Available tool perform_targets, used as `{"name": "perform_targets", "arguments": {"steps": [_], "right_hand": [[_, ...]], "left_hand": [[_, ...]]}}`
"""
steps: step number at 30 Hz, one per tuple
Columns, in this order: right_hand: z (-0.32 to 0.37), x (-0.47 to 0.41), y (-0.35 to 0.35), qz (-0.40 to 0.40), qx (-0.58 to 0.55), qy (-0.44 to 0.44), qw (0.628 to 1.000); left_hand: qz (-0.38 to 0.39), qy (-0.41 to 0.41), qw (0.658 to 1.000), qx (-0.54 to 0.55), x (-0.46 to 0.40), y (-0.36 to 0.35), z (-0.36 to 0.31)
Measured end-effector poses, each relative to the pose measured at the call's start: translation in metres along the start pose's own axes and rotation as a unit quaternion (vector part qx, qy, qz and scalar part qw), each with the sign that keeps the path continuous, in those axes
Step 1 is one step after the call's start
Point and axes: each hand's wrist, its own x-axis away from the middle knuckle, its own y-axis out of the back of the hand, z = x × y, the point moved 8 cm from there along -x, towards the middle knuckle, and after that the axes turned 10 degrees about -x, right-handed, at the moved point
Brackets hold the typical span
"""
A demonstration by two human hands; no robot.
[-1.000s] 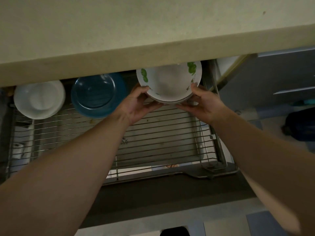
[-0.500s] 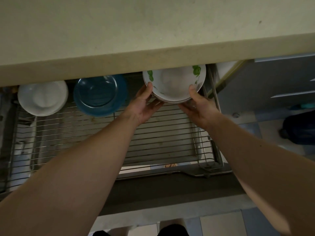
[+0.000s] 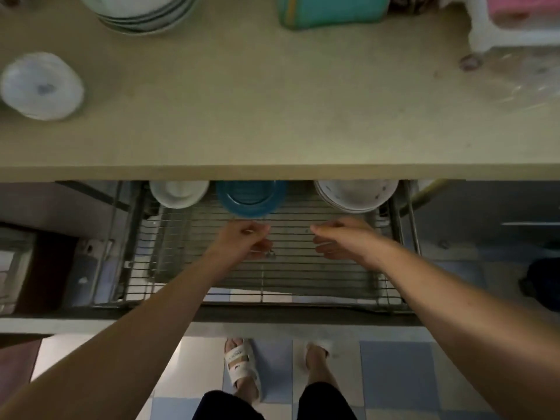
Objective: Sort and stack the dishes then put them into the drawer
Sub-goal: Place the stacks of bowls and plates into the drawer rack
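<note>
The likeliest trouble from here is a knock to the crockery at the back of the wire drawer rack [image 3: 272, 268]: the white plate stack [image 3: 356, 195], the blue plate [image 3: 251, 200] and the white bowl [image 3: 178, 194] all sit half hidden under the countertop [image 3: 272, 131] lip, so a hand lifted carelessly, or a drawer pushed in fast, could rattle or chip them against each other or the counter edge. A second risk lies in the dishes not yet put away: the plate stack on the counter [image 3: 136, 13] and the small white bowl [image 3: 41, 86] at the left edge are blurred here, and the bowl lies close to the counter's left side, where a hasty reach from below could nudge it. Both hands hover over the bare wires in the middle of the rack and hold nothing. The left hand [image 3: 245, 241] has its fingers loosely curled inward; the right hand [image 3: 342, 241] is relaxed, fingers fairly straight and pointing left. The white plate stack lies just beyond the right hand, apart from it; the blue plate lies just beyond the left hand.
</note>
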Motion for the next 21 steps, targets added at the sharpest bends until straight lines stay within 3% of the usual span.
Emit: {"name": "perform_targets", "arguments": {"steps": [8, 16, 21], "right_hand": [[0.087, 0.058, -0.110, -0.018, 0.073, 0.148, 0.986], [0.189, 0.100, -0.218, -0.046, 0.045, 0.255, 0.965], [0.250, 0.104, -0.245, -0.095, 0.043, 0.301, 0.948]], "left_hand": [[-0.121, -0.111, 0.986, -0.042, 0.085, 0.135, -0.037], [-0.234, -0.177, 0.955, -0.042, 0.128, 0.279, -0.079], [-0.240, -0.226, 0.944, -0.013, 0.119, 0.318, -0.137]]}}
